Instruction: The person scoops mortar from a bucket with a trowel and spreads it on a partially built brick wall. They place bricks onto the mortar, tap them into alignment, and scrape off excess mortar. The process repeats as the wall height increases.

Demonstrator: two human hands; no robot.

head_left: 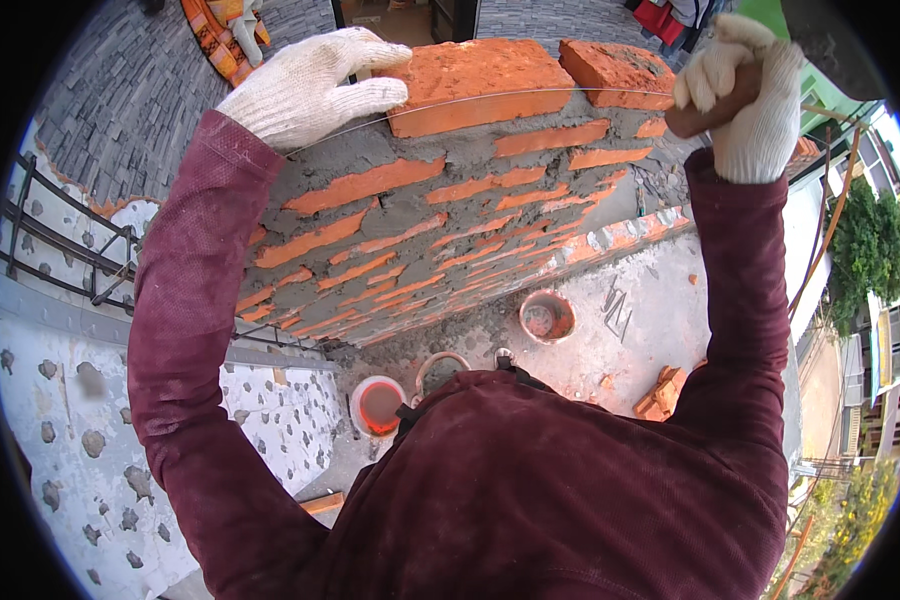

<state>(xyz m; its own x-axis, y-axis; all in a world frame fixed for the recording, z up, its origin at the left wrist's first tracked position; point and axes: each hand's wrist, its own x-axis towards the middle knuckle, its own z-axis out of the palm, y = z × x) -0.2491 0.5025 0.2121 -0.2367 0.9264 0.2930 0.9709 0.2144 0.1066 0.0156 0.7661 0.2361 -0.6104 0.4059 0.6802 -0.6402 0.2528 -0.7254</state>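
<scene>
My left hand (315, 88), in a white knit glove, grips the left end of an orange brick (480, 85) on top of the wall, fingers at its top edge and thumb at its near side. To the right, my gloved right hand (745, 95) is closed round the wooden handle (708, 108) of a trowel, raised above the wall's right part. The trowel's dark blade (835, 45) reaches to the upper right, partly cut off. A second brick (618, 72) lies beyond the first. A thin string line (490, 97) runs along the near face of both bricks.
The brick wall (410, 225) has rough grey mortar joints. Below stand a bucket (547, 316) and a red-rimmed bucket (378, 405). Loose bricks (660, 392) lie on the floor at the right. Steel bars (75, 255) jut out at the left. Poles (832, 215) stand at the right.
</scene>
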